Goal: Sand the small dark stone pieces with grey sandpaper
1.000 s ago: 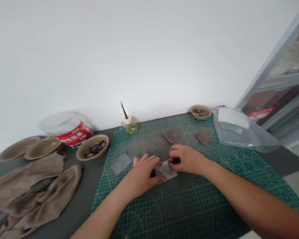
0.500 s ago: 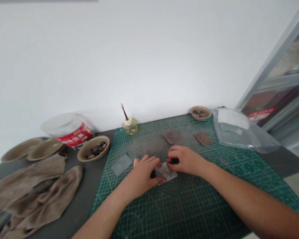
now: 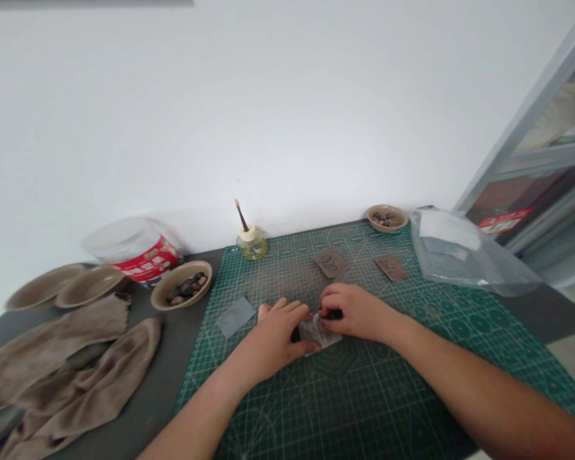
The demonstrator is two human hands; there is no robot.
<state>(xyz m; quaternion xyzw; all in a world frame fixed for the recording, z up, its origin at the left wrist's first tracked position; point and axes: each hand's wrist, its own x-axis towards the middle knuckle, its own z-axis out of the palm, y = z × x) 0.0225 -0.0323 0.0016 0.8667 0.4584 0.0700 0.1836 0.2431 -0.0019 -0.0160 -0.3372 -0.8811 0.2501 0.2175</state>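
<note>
**While your left hand (image 3: 282, 329) rests on the small grey sheet (image 3: 322, 336), your right hand (image 3: 352, 310) bunches up over its other side**

Since both hands crowd in around it, you only get a partial look at the small grey sheet, but it's on the green cutting mat (image 3: 364, 396), right between them. Your left grip isn't clenched: thumb on the near edge, fingers arched over the far side, with a gap between. Your right grip has its fingertips drawn together just over the sheet's right part, and honestly I can't tell if anything is pinched in there, too much shadow.

Just left of your left hand there's a blue-grey sheet (image 3: 236, 317) on the mat. Beyond your right hand you've got two brown cards with handwriting, a nearer-to-center one (image 3: 331, 263) and another (image 3: 391, 268) off to its right. Farther back, a glass jar (image 3: 252, 246) has a brush (image 3: 241, 215) sticking out. Over on the left, a bowl of dark lumps (image 3: 158, 297) and a crumpled brown cloth (image 3: 124, 377) sit on the dark worktop (image 3: 148, 409).
</note>
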